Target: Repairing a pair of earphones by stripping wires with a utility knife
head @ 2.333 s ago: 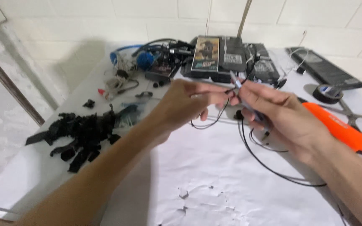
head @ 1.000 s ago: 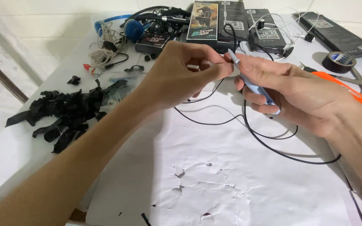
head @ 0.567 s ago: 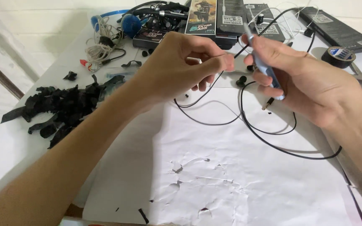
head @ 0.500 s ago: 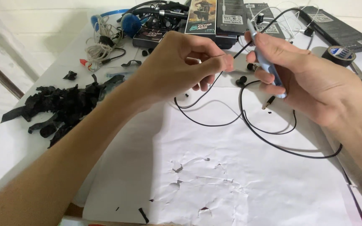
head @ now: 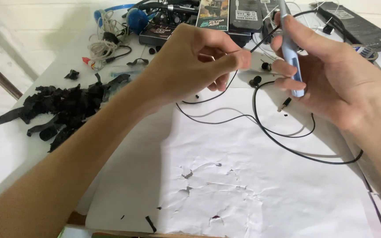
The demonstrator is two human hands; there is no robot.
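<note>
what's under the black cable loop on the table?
The black cable lies on a torn, wrinkled white paper sheet that covers the table. What is beneath the paper cannot be seen. The right hand hides the cable's upper run.

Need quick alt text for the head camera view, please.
The left hand pinches a thin black wire while the right hand holds a light blue pen-shaped tool over white paper. Black scraps lie left.
</note>
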